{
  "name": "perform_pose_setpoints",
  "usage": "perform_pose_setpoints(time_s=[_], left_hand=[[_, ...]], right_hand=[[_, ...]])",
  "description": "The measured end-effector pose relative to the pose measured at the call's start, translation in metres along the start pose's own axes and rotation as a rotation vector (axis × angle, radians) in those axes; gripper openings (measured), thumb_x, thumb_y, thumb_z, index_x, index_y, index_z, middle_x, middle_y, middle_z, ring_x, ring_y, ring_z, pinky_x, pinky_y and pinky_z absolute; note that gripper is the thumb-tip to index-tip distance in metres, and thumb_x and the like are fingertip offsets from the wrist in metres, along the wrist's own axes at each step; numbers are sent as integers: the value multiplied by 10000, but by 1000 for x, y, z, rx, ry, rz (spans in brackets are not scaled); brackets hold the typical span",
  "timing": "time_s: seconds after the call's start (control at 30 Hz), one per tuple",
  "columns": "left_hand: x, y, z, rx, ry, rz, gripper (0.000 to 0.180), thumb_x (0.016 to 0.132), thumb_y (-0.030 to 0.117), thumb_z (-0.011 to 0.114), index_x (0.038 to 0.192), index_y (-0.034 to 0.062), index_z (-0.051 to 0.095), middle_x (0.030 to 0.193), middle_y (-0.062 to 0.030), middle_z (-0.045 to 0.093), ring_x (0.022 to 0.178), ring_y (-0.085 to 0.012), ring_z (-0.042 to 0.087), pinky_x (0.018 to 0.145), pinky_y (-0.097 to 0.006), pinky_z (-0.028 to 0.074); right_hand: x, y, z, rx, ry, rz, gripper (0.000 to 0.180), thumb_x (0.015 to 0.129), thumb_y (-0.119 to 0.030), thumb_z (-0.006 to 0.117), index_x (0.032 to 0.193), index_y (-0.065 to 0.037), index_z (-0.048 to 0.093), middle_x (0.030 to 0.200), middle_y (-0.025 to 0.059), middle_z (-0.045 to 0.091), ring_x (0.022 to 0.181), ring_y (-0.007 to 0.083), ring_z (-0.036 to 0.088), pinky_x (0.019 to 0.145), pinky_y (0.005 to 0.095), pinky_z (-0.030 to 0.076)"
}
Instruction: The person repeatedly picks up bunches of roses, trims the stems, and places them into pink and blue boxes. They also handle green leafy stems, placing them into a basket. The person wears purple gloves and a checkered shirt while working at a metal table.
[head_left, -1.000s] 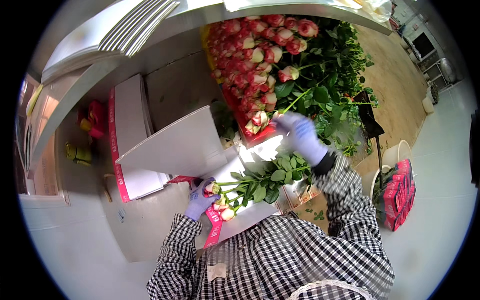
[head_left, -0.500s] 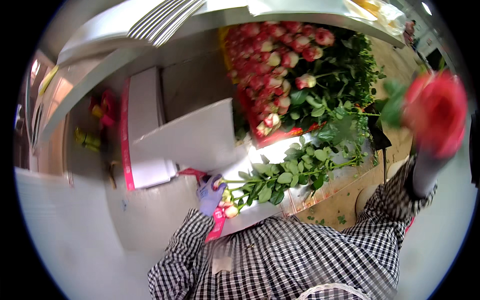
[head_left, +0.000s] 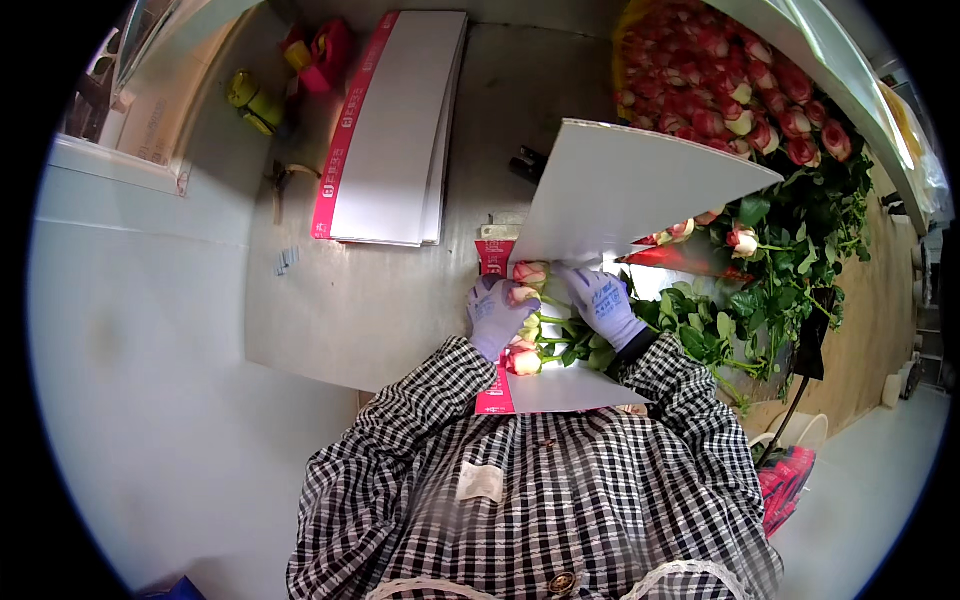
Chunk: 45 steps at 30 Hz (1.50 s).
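Pink-and-cream roses (head_left: 524, 361) lie in a row on a white cardboard sheet (head_left: 585, 388) with a pink printed edge, their leafy stems pointing right. Gloved in pale purple, my left hand (head_left: 496, 314) is closed around one rose bloom in the row. My right hand (head_left: 604, 307), in a matching glove, is closed on a rose stem just behind the topmost bloom (head_left: 531, 272); its fingertips are partly hidden. A raised white cardboard flap (head_left: 640, 190) stands tilted beyond both hands.
White cardboard sheets (head_left: 395, 130) with a pink edge are stacked at the back left. Beside them are a yellow-green bottle (head_left: 254, 102) and a pink object (head_left: 325, 58). A large pile of roses (head_left: 740, 85) fills the back right, near a metal shelf edge (head_left: 850, 95).
My right hand has come from the far right, where it held up a red rose, to the row on the cardboard. The head view has shifted; my left hand remains at the blooms.
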<state>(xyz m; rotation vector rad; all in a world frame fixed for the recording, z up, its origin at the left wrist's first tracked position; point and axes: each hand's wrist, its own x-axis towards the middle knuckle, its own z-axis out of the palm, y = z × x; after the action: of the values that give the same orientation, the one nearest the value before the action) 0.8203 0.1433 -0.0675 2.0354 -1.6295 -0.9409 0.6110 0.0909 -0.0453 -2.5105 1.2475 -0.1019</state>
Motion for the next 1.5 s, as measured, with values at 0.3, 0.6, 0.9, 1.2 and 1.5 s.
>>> perform_pose_setpoints(time_s=[0.3, 0.6, 0.9, 1.2, 1.5], left_hand=[[-6, -16, 14, -73, -32, 16, 484, 715, 558, 700, 996, 167, 652, 1186, -164, 509, 1158, -364, 418, 990, -485, 317], [1, -3, 4, 53, -26, -193, 834, 637, 596, 768, 1214, 50, 515, 1272, -191, 432, 1189, -379, 414, 1020, -476, 336], [12, -23, 26, 131, 109, -146, 819, 641, 493, 808, 1246, 23, 520, 1221, -213, 516, 1183, -380, 470, 1020, -456, 386], [26, -75, -21, -420, -124, 26, 596, 706, 225, 782, 1210, -5, 561, 1140, -190, 584, 1059, -385, 572, 964, -472, 450], [-31, 26, -57, 470, -460, 767, 670, 691, 369, 743, 1305, 185, 547, 1423, -171, 430, 1350, -375, 331, 1128, -483, 266]], right_hand=[[9, 7, 28, -241, 78, -242, 573, 869, -147, 482, 1423, -286, 423, 1088, 58, 559, 928, 228, 585, 801, 384, 484], [5, -10, -22, 323, 4, 155, 371, 890, -194, 611, 1252, -129, 561, 1001, 129, 647, 878, 205, 647, 720, 357, 514], [-16, -42, -157, 1004, 232, 111, 224, 888, -137, 623, 1088, -41, 653, 1009, 77, 681, 879, 151, 635, 784, 289, 504], [-74, -7, -49, 828, -625, 174, 531, 904, -510, 578, 1057, -3, 630, 954, 171, 670, 852, 276, 625, 761, 384, 472], [-99, 119, -189, 110, 278, 661, 607, 723, -233, 755, 1291, -130, 565, 1135, 133, 639, 1082, 276, 596, 939, 386, 469]])
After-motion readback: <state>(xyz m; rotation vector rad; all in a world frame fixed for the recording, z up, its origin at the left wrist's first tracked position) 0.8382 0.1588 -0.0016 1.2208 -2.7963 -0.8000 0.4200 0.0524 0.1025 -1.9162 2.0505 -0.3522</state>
